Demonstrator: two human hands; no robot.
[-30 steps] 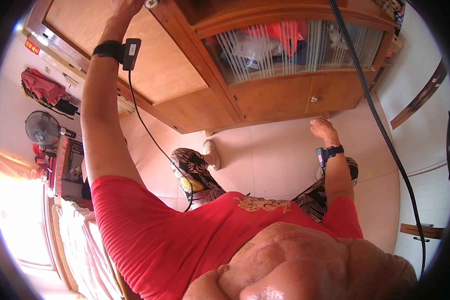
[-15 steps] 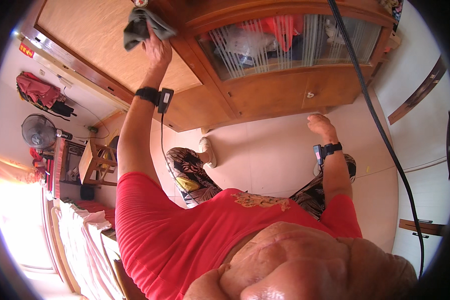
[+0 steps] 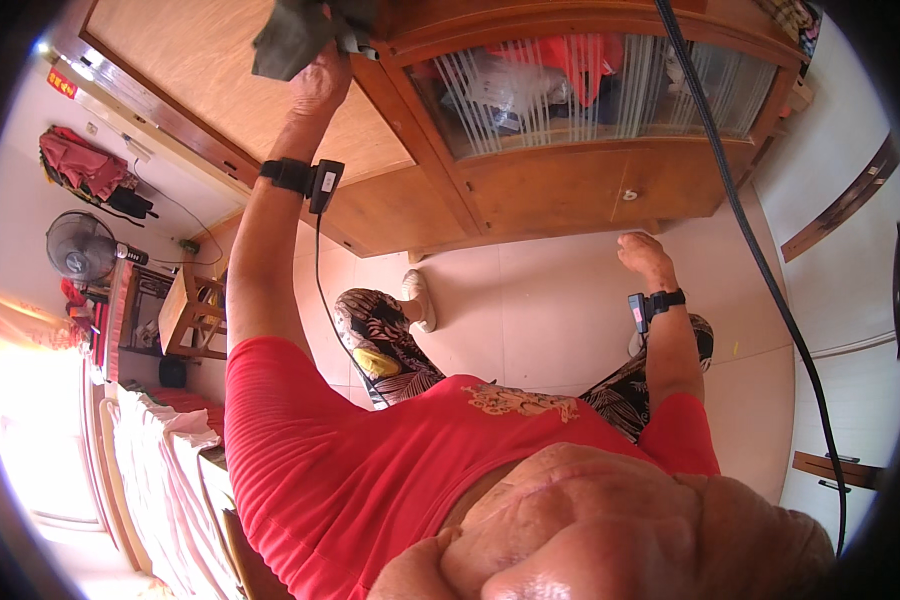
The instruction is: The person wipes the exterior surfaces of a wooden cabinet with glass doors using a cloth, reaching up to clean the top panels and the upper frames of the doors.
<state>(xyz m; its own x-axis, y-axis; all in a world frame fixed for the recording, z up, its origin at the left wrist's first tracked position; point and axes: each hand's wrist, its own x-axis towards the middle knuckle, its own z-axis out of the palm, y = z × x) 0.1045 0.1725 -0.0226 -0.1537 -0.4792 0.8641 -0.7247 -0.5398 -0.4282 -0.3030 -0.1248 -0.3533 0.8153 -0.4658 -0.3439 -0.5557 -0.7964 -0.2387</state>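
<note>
A dark grey-green cloth (image 3: 292,42) is gripped in my left hand (image 3: 320,88), whose arm reaches up and forward. The cloth lies against the light wood panel of a brown wooden cabinet (image 3: 560,190), near the upright frame beside the glass. Part of the cloth runs past the top of the view. My right hand (image 3: 646,256) hangs low in front of the cabinet's lower door, apart from it. Its fingers are loosely curled in, and nothing shows in them.
Behind the cabinet's striped glass (image 3: 600,90) lie red and clear plastic bags. A black cable (image 3: 740,210) hangs down on the right, before white furniture (image 3: 840,340). At the left are a fan (image 3: 80,247), a wooden stool (image 3: 192,312) and hanging clothes (image 3: 82,165).
My left hand has moved the cloth a little up along the panel, and the cloth has spread and shifted in the grip. My right hand has hardly moved.
</note>
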